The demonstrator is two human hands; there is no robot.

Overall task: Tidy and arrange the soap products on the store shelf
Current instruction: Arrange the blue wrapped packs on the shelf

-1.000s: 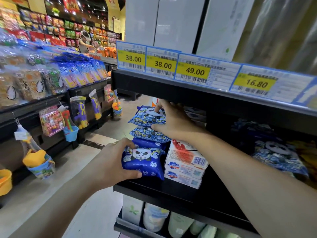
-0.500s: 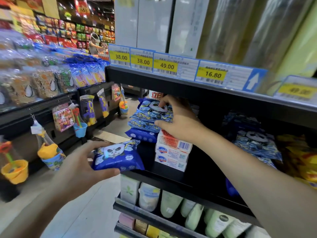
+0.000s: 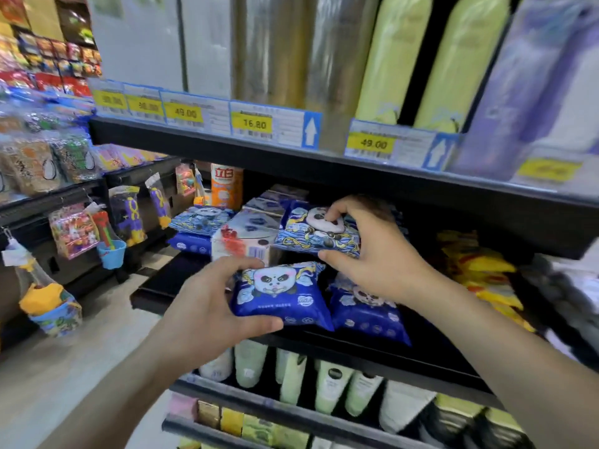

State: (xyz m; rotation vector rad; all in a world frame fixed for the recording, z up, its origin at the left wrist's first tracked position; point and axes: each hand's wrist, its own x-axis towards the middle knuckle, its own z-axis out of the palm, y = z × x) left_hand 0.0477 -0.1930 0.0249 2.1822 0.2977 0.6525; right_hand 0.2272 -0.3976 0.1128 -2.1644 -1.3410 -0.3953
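Note:
My left hand [image 3: 207,306] grips a dark blue panda soap pack [image 3: 280,294] at the front edge of the black middle shelf [image 3: 168,286]. My right hand [image 3: 372,254] holds a light blue wave-patterned panda pack [image 3: 316,233] lifted just above and behind it. Another dark blue panda pack [image 3: 369,311] lies on the shelf under my right wrist. To the left stand stacked white and red soap boxes [image 3: 241,243] and a pile of more panda packs [image 3: 201,223].
Yellow packets [image 3: 479,267] fill the shelf to the right. Price tags [image 3: 252,123] line the upper shelf edge, with tall bottles above. Tubes [image 3: 291,374] stand on the lower shelf. An orange bottle [image 3: 226,186] stands behind. Hanging toys [image 3: 111,234] line the aisle at left.
My left hand carried the dark blue pack rightward, from beside the shelf end to the shelf front. My right hand moved right along the shelf holding a light blue pack. The view shifted right.

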